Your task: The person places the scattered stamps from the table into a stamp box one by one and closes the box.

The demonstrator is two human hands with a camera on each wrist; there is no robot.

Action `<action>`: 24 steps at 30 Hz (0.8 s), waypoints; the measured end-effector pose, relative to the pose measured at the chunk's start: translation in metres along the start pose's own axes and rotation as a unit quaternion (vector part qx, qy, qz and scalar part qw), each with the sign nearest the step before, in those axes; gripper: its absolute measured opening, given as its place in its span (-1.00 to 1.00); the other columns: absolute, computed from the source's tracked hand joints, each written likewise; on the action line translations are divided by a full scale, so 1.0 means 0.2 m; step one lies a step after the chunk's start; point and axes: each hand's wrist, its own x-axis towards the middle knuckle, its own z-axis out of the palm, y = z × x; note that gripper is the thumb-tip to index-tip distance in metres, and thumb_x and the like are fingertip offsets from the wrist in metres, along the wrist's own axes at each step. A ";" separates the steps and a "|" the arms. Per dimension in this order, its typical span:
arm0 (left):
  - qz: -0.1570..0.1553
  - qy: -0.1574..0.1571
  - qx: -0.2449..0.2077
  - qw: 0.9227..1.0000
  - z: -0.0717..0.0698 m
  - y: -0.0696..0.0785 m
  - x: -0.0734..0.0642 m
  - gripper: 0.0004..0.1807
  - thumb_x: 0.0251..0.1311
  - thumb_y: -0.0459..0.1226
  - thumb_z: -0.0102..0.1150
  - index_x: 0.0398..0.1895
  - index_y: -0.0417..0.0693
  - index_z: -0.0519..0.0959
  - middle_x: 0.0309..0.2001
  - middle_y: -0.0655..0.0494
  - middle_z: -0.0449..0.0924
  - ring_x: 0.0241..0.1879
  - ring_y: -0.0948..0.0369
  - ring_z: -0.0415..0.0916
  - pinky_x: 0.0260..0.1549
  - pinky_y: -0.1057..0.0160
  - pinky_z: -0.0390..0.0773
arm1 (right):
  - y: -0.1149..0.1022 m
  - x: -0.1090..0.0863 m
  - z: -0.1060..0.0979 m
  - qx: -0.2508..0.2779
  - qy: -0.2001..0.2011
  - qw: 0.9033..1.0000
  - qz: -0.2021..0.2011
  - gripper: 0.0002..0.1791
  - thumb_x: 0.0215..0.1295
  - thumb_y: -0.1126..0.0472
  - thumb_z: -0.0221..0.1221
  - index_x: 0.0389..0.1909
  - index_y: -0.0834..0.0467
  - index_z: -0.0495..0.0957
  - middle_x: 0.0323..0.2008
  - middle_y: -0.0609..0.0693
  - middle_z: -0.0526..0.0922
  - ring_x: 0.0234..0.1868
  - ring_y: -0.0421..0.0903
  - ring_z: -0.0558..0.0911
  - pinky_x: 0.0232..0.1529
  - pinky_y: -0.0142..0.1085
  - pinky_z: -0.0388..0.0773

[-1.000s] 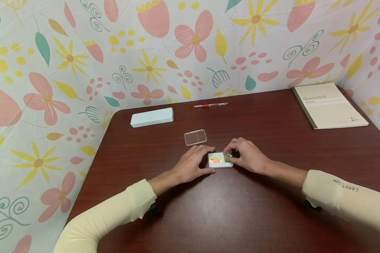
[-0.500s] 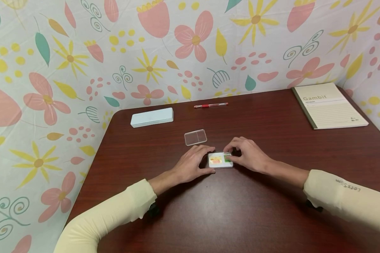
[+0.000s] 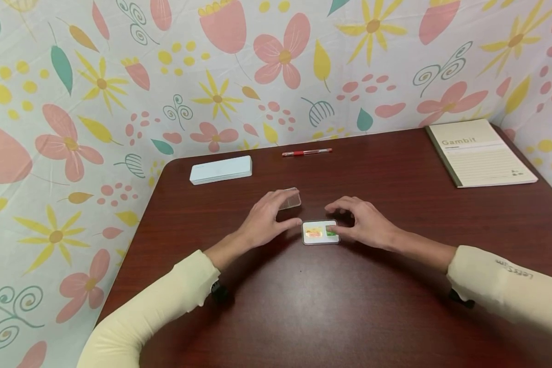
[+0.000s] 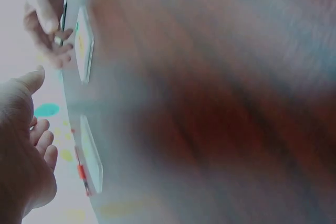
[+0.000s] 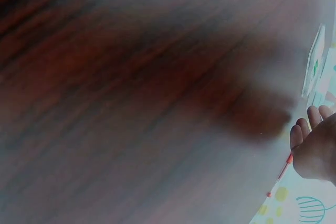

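On the dark wooden table lies a small shallow case (image 3: 320, 241) with a white inside. It holds a yellow-orange piece (image 3: 313, 232) in its left part and a small green piece (image 3: 330, 231) in its right part. My right hand (image 3: 368, 223) hovers at the case's right end, fingers parted, with the thumb partly in front of the green piece. My left hand (image 3: 263, 219), fingers and thumb spread, is over a clear plastic lid (image 3: 294, 199) behind the case. Part of that lid is hidden by the fingers; whether they touch it I cannot tell.
A pale blue box (image 3: 221, 170) sits at the back left. Near the wall lies a red pen (image 3: 306, 152). At the back right is a cream notebook (image 3: 483, 153) marked Gambit. Flowered cloth (image 3: 257, 102) covers the wall behind the table.
My left hand has let go of the case and moved back and left to the clear lid. The right fingers have opened away from the green piece. The case stays in place.
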 end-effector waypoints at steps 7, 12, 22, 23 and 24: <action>-0.012 0.018 0.002 1.000 -0.04 -0.08 0.03 -0.25 0.33 -0.06 0.49 0.51 -0.05 0.43 0.39 0.08 0.50 0.33 0.07 0.46 0.29 -0.03 0.47 | 0.00 0.00 0.00 0.012 -0.013 1.000 0.015 -0.43 0.25 0.13 0.55 0.24 0.20 0.64 0.09 0.05 0.68 0.04 0.03 0.58 0.07 0.02 0.52; -0.008 0.028 0.016 0.999 -0.04 -0.14 0.04 -0.29 0.32 -0.07 0.50 0.46 -0.05 0.47 0.33 0.04 0.53 0.19 0.00 0.54 0.10 -0.01 0.56 | 0.01 -0.01 0.00 0.004 -0.015 1.000 0.006 -0.40 0.19 0.12 0.59 0.22 0.21 0.65 0.07 0.04 0.69 0.04 0.02 0.58 0.09 0.01 0.52; -0.030 0.025 0.070 0.997 -0.05 -0.23 0.05 -0.27 0.28 0.07 0.49 0.41 -0.02 0.49 0.34 0.02 0.51 0.31 0.04 0.43 0.33 -0.12 0.39 | 0.03 -0.02 0.02 -0.031 -0.025 0.999 -0.014 -0.33 0.11 0.05 0.63 0.20 0.21 0.65 0.09 0.03 0.68 0.05 0.00 0.57 0.12 0.03 0.50; -0.034 0.021 0.078 0.996 -0.05 -0.24 0.05 -0.27 0.28 0.09 0.48 0.41 -0.02 0.49 0.34 0.02 0.50 0.30 0.04 0.43 0.31 -0.11 0.40 | 0.03 -0.02 0.02 -0.035 -0.026 0.999 -0.015 -0.33 0.11 0.05 0.63 0.20 0.21 0.65 0.09 0.03 0.68 0.06 0.01 0.57 0.12 0.04 0.49; -0.038 0.017 0.085 0.996 -0.04 -0.25 0.05 -0.26 0.27 0.10 0.47 0.41 -0.02 0.49 0.33 0.01 0.50 0.27 0.04 0.43 0.28 -0.10 0.41 | 0.03 -0.02 0.02 -0.040 -0.028 0.999 -0.016 -0.33 0.11 0.04 0.63 0.21 0.21 0.65 0.10 0.04 0.67 0.06 0.02 0.57 0.12 0.05 0.49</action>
